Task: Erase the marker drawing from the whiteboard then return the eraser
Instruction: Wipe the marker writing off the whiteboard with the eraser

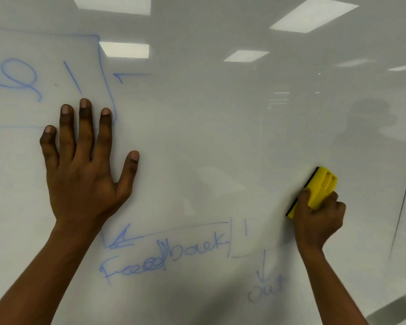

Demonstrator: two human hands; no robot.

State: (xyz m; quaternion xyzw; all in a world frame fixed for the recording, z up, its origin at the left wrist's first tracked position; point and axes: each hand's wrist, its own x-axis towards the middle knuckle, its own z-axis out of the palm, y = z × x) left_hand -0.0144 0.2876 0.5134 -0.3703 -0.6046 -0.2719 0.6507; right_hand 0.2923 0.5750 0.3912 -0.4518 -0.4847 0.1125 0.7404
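While the left hand lies flat and open, the right hand grips the eraser, tilted upper-right.

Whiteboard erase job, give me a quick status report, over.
Right hand shut on yellow eraser, pressed to the whiteboard. Left hand open, flat on board. Blue "Feedback" writing and upper-left sketch not yet erased. Nothing in the way.
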